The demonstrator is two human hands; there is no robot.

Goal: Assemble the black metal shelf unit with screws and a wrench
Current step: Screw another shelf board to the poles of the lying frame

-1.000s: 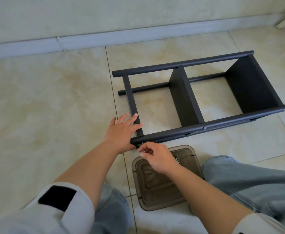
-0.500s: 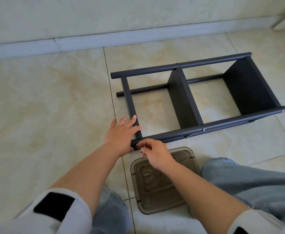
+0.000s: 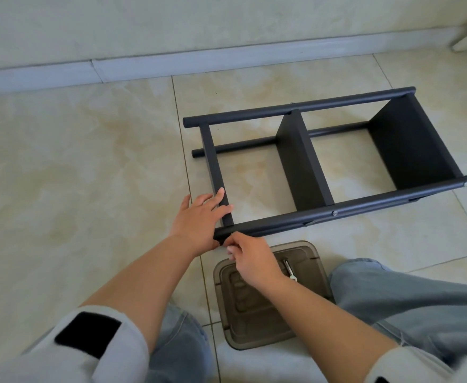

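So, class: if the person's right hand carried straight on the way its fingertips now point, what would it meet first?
The right hand points up-left at the near tube's end of the shelf unit, probably first contact; the left hand lies just beyond.

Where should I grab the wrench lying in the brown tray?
Judging by its pose, take the wrench by its bare shaft, pinching across the width from straight above. It lies flat in the brown tray, far end toward the shelf; the right hand covers its left side, so approach from the right.
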